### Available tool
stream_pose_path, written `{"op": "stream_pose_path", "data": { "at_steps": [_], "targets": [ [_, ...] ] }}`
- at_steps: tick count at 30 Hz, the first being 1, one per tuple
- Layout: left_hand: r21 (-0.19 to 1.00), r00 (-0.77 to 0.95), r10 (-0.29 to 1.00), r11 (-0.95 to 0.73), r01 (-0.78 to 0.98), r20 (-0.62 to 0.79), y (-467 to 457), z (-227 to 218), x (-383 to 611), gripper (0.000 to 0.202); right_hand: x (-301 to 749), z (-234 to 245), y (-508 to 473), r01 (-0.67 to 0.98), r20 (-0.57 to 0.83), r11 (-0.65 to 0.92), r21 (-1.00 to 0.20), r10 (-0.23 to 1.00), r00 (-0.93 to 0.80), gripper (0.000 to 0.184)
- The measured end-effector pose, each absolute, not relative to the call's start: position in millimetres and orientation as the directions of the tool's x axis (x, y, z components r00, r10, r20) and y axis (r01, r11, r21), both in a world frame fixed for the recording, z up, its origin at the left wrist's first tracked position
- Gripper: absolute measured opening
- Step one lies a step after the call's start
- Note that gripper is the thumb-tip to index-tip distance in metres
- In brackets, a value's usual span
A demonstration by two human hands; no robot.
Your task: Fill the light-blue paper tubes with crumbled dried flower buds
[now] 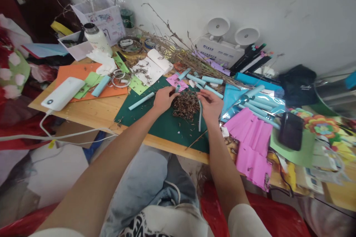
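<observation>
A heap of dry brown plant bits (pixel 185 106) lies on a dark green sheet (pixel 164 127), between my two hands. At the left edge of the heap, my left hand (pixel 164 99) is closed around a small light-blue paper tube (pixel 177 88), whose end shows above the fingers. My right hand (pixel 210 106) is at the heap's right edge with its fingertips pinched together; what they hold is too small to make out. Below those fingers a thin pale strip (pixel 200 117) lies on the sheet. Another light-blue tube (pixel 141 101) rests to the left of my left hand.
Several blue tubes (pixel 213 80) and dry twigs (pixel 178 46) lie behind the hands. Pink crinkled paper (pixel 247 133) and a black phone-like object (pixel 290 131) are at right. At left are a white power bank (pixel 62 93) with a cable, orange paper (pixel 65 74) and a white bottle (pixel 97 39).
</observation>
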State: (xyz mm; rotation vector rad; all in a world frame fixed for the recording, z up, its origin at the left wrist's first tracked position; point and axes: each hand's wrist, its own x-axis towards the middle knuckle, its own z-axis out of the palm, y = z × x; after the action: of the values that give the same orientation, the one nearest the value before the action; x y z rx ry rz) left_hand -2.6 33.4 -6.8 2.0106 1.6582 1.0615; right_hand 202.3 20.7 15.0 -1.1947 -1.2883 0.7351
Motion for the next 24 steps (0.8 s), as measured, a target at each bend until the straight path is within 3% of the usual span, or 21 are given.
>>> {"op": "stream_pose_path", "data": {
  "at_steps": [5,12,18,24],
  "targets": [
    [0.690,0.051,0.942,-0.280,0.667,0.333,34,-10,-4,0.018,196,31,16,0.317,0.404,0.344,-0.884,0.902,0.149,0.016],
    [0.666,0.056,0.938,-0.283,0.691,0.341,34,-10,-3,0.020,179,63,31,0.448,0.530,0.500,-0.741,0.845,-0.067,0.015],
    [0.647,0.077,0.940,-0.287,0.707,0.333,33,-6,-3,0.020,163,63,49,0.531,0.509,0.563,-0.633,0.820,-0.262,0.014],
    [0.638,0.084,0.941,-0.285,0.716,0.327,33,-5,-2,0.016,156,50,50,0.564,0.501,0.586,-0.582,0.805,-0.318,0.015]
  ]
}}
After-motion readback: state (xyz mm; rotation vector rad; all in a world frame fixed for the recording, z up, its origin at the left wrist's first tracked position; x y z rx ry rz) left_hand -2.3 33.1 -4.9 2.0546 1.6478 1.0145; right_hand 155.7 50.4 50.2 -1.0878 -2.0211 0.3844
